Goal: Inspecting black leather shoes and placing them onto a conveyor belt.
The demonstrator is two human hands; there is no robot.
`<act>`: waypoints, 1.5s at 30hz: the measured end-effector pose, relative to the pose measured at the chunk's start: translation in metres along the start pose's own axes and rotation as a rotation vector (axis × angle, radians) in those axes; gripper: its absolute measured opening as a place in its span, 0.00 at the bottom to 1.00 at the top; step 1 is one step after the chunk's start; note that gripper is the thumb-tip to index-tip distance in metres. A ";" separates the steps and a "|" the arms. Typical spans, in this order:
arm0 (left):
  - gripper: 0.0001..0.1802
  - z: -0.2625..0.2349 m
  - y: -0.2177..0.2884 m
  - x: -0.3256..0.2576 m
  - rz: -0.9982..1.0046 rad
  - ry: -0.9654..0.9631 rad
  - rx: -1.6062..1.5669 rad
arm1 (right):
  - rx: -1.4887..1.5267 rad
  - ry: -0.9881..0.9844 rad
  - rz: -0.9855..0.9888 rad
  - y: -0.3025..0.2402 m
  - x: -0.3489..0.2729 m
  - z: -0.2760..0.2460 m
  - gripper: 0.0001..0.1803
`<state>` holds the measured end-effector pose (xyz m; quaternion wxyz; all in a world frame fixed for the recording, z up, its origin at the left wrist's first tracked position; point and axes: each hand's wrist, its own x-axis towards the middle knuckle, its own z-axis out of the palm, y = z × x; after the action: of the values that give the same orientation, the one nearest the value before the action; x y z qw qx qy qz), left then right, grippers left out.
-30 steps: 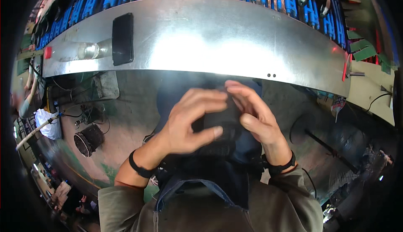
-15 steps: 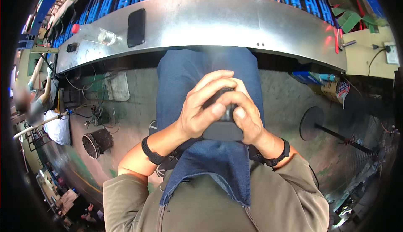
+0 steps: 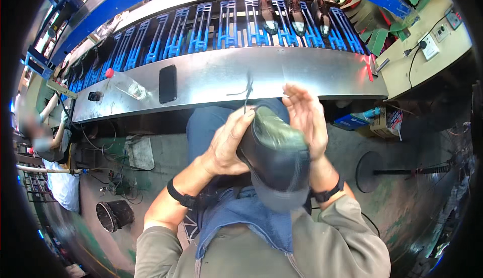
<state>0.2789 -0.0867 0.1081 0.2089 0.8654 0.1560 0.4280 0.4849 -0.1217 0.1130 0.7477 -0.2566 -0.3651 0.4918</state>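
Observation:
A black leather shoe [image 3: 279, 169] is held above my lap, its pale-stitched rounded end toward me and a glossy olive-green part at its far end. Thin dark laces [image 3: 248, 87] stick up past that far end, blurred. My left hand [image 3: 226, 144] grips the shoe's left side, its far fingers partly hidden. Along the right side, my right hand [image 3: 309, 122] has its fingers stretched out and pointing away from me. Whether its palm touches the shoe, I cannot tell.
A metal ledge [image 3: 201, 81] ahead carries a black phone [image 3: 168, 84] and a clear bottle [image 3: 130, 86] with a red cap. Beyond it, blue racks [image 3: 201, 28] hold several dark shoes [image 3: 297, 16]. A round-based stand [image 3: 370, 172] is at right; another person [image 3: 45, 137] is at far left.
The view has tilted up, showing more racks. My hands have parted from around the shoe; it has turned, exposing its green part, and my right fingers have straightened.

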 end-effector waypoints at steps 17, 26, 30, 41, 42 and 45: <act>0.37 0.028 0.005 -0.044 -0.975 0.424 -0.740 | -0.380 -0.180 0.414 0.069 -0.039 -0.005 0.38; 0.44 0.024 -0.025 -0.022 -0.871 0.155 -0.535 | -0.463 -0.379 0.365 0.047 0.016 -0.032 0.43; 0.35 0.024 -0.048 0.000 -0.797 0.069 -0.631 | -0.434 -0.307 0.313 0.063 0.015 -0.036 0.39; 0.28 0.065 -0.074 -0.020 -0.873 0.351 -0.309 | -0.560 -0.132 0.264 0.119 0.015 -0.044 0.33; 0.29 0.067 -0.075 -0.024 -0.875 0.353 -0.285 | -0.561 -0.112 0.254 0.125 0.012 -0.043 0.32; 0.32 0.067 -0.066 -0.030 -0.941 0.402 -0.320 | -0.689 -0.052 0.264 0.128 -0.002 -0.037 0.32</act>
<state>0.3091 -0.0580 0.0183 0.4735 0.5604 0.4967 0.4638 0.4439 -0.0754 -0.0044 0.5381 -0.5255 -0.4920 0.4385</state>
